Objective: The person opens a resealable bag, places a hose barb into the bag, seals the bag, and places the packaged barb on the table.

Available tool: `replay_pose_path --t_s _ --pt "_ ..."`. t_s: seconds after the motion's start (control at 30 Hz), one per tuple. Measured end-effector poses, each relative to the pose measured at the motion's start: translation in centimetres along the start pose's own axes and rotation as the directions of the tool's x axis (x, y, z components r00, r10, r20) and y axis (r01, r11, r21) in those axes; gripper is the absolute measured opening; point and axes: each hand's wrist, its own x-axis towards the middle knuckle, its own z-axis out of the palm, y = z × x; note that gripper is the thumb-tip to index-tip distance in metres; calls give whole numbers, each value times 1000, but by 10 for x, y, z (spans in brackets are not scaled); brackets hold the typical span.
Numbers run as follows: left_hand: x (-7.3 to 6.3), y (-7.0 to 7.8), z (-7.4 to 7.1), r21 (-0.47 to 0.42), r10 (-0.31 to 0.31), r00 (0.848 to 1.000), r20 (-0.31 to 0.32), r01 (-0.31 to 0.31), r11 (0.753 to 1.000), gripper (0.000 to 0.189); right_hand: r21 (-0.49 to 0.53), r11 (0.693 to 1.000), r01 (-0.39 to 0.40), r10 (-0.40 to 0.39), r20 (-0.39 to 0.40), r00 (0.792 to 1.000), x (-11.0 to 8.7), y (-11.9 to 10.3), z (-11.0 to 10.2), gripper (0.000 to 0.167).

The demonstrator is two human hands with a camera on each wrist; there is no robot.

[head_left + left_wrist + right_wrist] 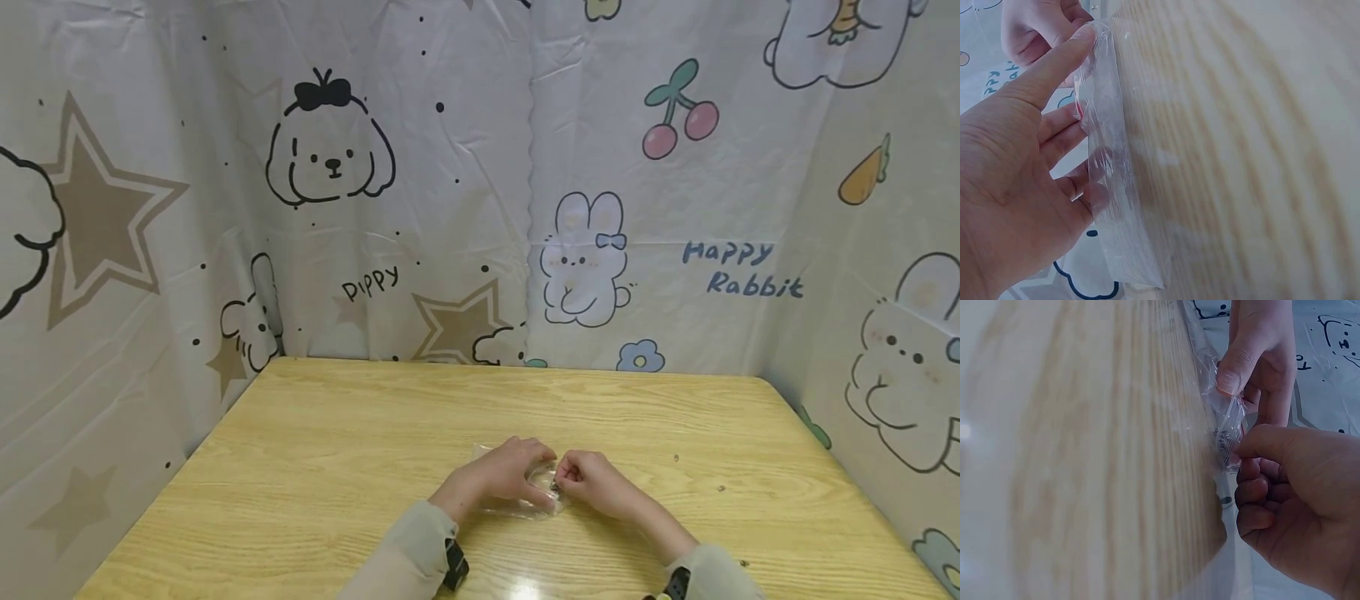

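Observation:
A clear plastic zip bag (517, 506) with a red line along its mouth lies low over the wooden table. My left hand (507, 472) holds it near the mouth, thumb (1085, 37) on one side and fingers spread along the other. Small dark metal pieces (1225, 439), like screws, show through the plastic at the right end. There my right hand (597, 485) pinches at the bag's edge with thumb and index finger, its other fingers curled in. What lies between those fingertips is hidden.
Several tiny pieces lie on the table (360, 450) to the right: one small piece (722, 488) beyond the right forearm, another dark piece (744, 563) near the right sleeve. A printed cloth curtain (465, 208) hangs behind the table and along both sides.

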Motion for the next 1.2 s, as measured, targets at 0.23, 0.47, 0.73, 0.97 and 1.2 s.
replay_pose_path --t_s 0.23,0.47,0.73,0.97,1.2 --pt "1 1 0 -6 -4 1000 7 4 1000 68 -27 1000 -6 5 -32 999 -2 1 -1 7" --pt "0 2 -1 -4 -12 1000 7 12 1000 68 -75 996 -46 38 -102 994 -12 3 -10 6" --pt "0 1 -1 -8 -31 999 11 31 999 68 -97 988 -118 104 -141 984 -30 14 -26 6" --pt "-2 2 0 -12 -33 999 12 33 999 69 -127 978 -168 143 -186 972 -49 26 -41 5" --pt "-2 3 -1 -24 -38 999 10 38 999 69 -157 962 -222 185 -224 957 -70 39 -57 6"
